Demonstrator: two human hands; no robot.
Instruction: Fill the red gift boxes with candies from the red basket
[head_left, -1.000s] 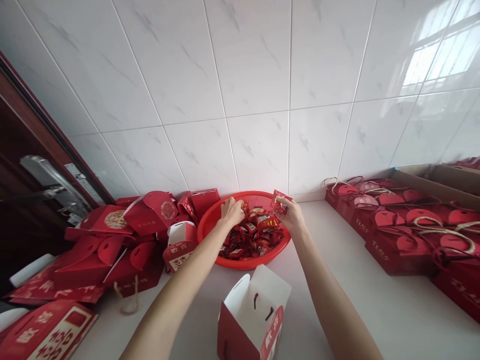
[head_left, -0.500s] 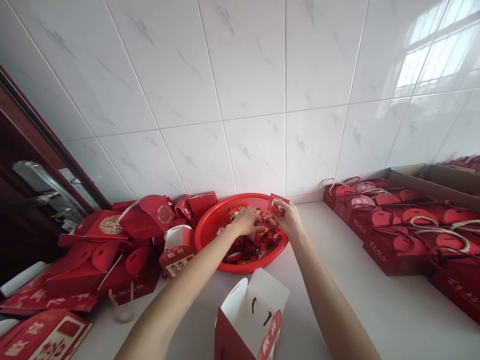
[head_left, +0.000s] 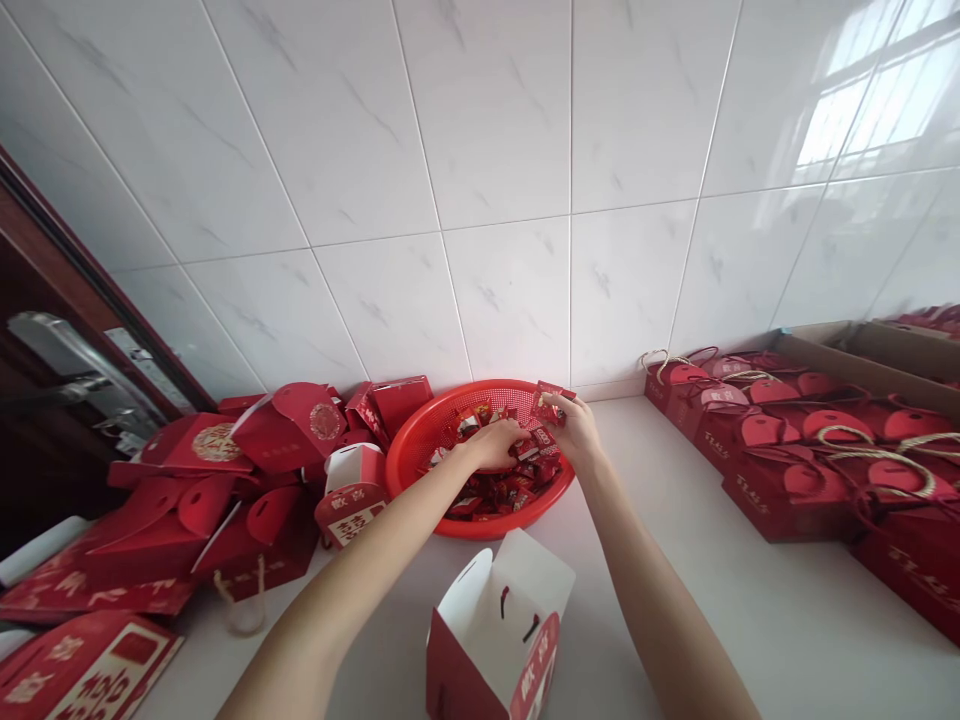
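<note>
A red plastic basket (head_left: 409, 470) stands against the wall with many small wrapped candies (head_left: 499, 492) in it. My left hand (head_left: 495, 445) is down among them, its fingers curled; whatever lies between the fingertips is hidden. Over the basket's right rim, my right hand (head_left: 576, 425) holds red wrapped candies (head_left: 551, 398) between thumb and fingers. In front of the basket, close to me, an open red gift box (head_left: 491, 630) stands upright. Its white inside shows, with two short dark cord ends on the inner wall.
Folded red gift boxes (head_left: 285, 430) are heaped on the left, beside a door handle (head_left: 82, 365). To the right, rows of closed red boxes (head_left: 772, 430) with rope handles stand by a cardboard carton (head_left: 825, 345). White wall tiles (head_left: 510, 290) rise behind the counter (head_left: 660, 500).
My left hand has shifted slightly among the candies, and its fingers look more drawn in. My right hand still holds its candies at the rim. The whole view has shifted a little.
</note>
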